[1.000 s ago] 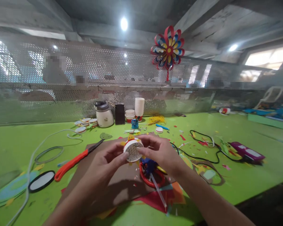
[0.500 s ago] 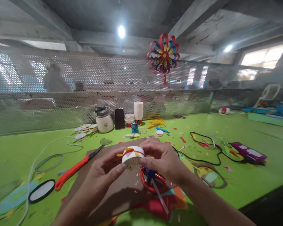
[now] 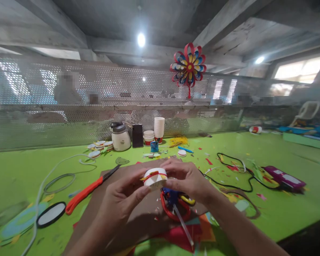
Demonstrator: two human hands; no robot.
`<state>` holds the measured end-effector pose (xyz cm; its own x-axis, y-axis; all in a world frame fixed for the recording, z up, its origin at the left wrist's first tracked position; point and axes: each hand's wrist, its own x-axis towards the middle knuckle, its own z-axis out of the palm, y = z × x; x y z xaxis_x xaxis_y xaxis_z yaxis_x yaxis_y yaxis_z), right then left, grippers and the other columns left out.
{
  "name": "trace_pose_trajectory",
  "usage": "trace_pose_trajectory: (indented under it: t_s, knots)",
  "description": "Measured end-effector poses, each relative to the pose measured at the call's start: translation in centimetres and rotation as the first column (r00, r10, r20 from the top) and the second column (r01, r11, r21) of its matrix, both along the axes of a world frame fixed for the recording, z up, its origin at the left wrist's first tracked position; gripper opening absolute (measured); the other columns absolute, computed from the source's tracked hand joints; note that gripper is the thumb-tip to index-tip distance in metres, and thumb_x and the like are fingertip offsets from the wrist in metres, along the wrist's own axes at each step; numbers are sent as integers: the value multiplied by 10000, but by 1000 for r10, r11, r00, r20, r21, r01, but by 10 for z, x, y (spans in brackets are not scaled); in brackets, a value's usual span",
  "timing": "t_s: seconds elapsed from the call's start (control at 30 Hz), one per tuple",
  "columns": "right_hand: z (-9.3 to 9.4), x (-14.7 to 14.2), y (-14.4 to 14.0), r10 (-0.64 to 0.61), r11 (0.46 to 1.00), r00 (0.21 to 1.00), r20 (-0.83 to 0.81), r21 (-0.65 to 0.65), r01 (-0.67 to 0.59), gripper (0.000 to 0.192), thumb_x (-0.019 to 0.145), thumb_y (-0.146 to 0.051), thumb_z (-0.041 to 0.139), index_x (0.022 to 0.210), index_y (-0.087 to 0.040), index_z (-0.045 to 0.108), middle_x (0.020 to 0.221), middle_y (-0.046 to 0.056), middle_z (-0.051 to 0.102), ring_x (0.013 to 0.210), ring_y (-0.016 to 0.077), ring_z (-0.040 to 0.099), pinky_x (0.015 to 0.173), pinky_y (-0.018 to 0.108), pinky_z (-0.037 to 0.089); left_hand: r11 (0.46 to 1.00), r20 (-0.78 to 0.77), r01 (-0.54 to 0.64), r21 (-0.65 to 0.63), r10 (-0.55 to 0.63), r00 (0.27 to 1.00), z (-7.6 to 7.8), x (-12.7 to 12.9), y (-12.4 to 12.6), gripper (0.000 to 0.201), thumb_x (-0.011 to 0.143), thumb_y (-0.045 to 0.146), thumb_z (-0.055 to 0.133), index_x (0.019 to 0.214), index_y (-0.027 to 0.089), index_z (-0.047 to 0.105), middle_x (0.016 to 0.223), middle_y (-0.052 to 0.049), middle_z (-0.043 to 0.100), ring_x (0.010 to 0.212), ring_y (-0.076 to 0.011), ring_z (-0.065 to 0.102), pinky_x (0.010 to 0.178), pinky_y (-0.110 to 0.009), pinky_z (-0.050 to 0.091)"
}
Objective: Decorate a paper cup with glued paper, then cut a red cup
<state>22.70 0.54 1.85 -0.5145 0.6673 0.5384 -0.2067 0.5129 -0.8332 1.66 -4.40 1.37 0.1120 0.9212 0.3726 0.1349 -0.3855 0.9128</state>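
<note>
A short, cut-down white paper cup [image 3: 155, 179] with a red band and bits of yellow paper is held up between my hands, over a brown board [image 3: 133, 220]. My left hand [image 3: 124, 197] pinches its left side, thumb low at the front. From the right, my right hand [image 3: 188, 179] grips the other side with thumb and fingers. Just below on the board lies what looks like a blue glue gun [image 3: 171, 197] with a clear stick poking out, a yellow part and a red loop [image 3: 173, 216] beside it. My right hand partly covers it.
An orange-handled blade [image 3: 86, 193] and black-rimmed oval [image 3: 51, 214] lie left. Behind stand a white jug [image 3: 121, 139], dark phone [image 3: 137, 136] and stacked paper cups [image 3: 159, 127]. A black cord runs to a purple box [image 3: 284, 178]. Paper scraps litter the green table [image 3: 266, 217].
The cup piece has tilted, so less of its underside shows. Both hands keep their hold on it. The whole view has shifted slightly, and a yellow part by the glue gun is now visible.
</note>
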Motion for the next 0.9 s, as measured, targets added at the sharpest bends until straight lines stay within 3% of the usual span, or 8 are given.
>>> trace_pose_trajectory:
  t_s: [0.23, 0.4, 0.7, 0.9]
  knots:
    - [-4, 0, 5, 36, 995, 999, 10, -89, -34, 220, 740, -325, 764, 954, -275, 776, 965, 51, 650, 905, 181, 578, 799, 345, 503, 999, 9, -33, -34, 34, 999, 7, 9, -1, 318, 748, 359, 734, 1041, 236, 754, 985, -71, 780, 1026, -275, 685, 860, -377, 564]
    - [-4, 0, 6, 35, 994, 999, 16, -104, -33, 209, 739, -324, 765, 943, -284, 777, 956, 48, 653, 903, 185, 587, 817, 356, 494, 997, 7, -31, -68, 31, 999, 13, 12, -6, 313, 757, 357, 731, 1053, 258, 750, 1023, -54, 775, 1024, -264, 688, 858, -364, 564]
    - [-6, 2, 10, 35, 996, 997, 75, -88, -28, 202, 760, -311, 752, 961, -302, 775, 955, 36, 673, 922, 179, 590, 836, 350, 478, 1000, -9, -6, -15, 6, 1000, 13, 15, -7, 271, 806, 349, 693, 1065, 289, 742, 1131, -26, 746, 1064, -234, 673, 905, -326, 537]
    - [-5, -1, 7, 14, 993, 992, 129, -119, 1, 214, 775, -326, 723, 976, -272, 774, 935, 41, 683, 875, 176, 597, 839, 361, 477, 997, -53, -69, -34, 67, 996, 10, 13, -5, 296, 802, 427, 677, 1036, 265, 756, 1083, -43, 761, 1019, -262, 684, 875, -352, 546]
